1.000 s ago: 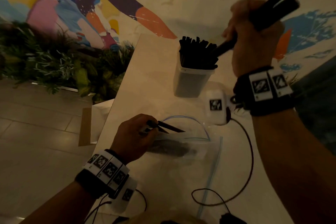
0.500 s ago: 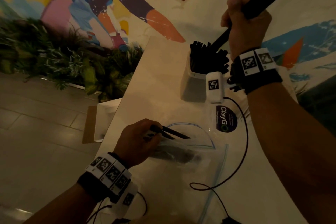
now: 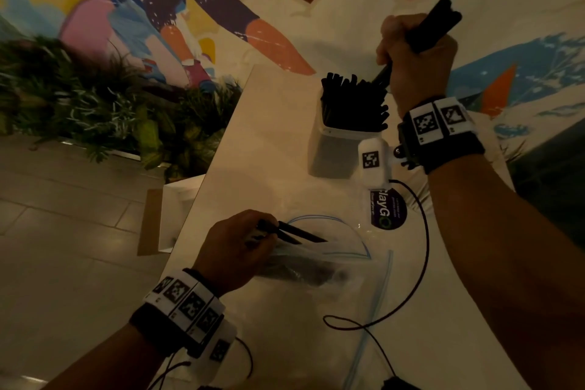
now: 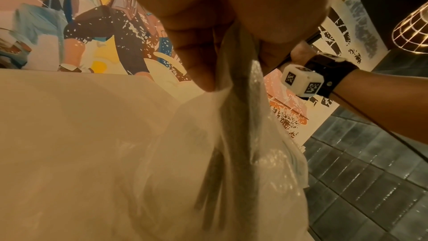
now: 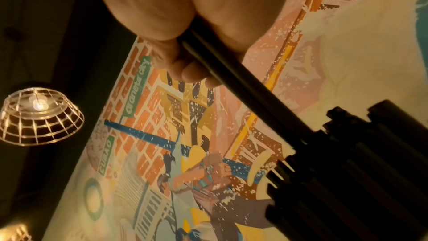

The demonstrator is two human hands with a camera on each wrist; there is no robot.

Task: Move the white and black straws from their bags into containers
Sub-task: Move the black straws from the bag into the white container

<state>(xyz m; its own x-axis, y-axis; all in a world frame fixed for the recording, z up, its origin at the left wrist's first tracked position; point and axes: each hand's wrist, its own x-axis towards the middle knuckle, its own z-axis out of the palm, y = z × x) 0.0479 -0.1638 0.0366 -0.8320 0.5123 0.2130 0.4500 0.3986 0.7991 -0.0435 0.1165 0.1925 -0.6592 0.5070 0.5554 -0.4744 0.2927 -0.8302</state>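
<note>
Right hand [image 3: 414, 70] is fisted round a small bundle of black plastic straws [image 3: 433, 27], lower ends entering the pale square plastic container [image 3: 330, 152] at its right side, upper ends sticking up and away past the knuckles. The container is already packed with upright black straws [image 3: 351, 101]; the wrist view shows the held bundle [image 5: 234, 80] running diagonally into that crowd of dark tips.

Risk, as judged: the container is close to full, so the incoming ends may butt against standing straws rather than slide between them. Pushing at this slant could lever the container over or splay straws out over its rim. A looser grip before the ends seat could drop some onto the white table [image 3: 253, 152].

Left hand [image 3: 234, 250], nearer the camera than the container, pinches the mouth of the clear zip-top plastic bag [image 3: 316, 275] together with a couple of loose black straws [image 3: 294, 233] (exact finger count not resolvable in the dim light). Its wrist view shows fingers [image 4: 199, 58] gathered on the crumpled film [image 4: 231, 153], dark straws visible inside. The bag lies flat on the table and still holds a dark cluster of straws, so transfer is judged unfinished.

No white straws identifiable. A round dark sticker [image 3: 387, 209] sits just near of the container.
</note>
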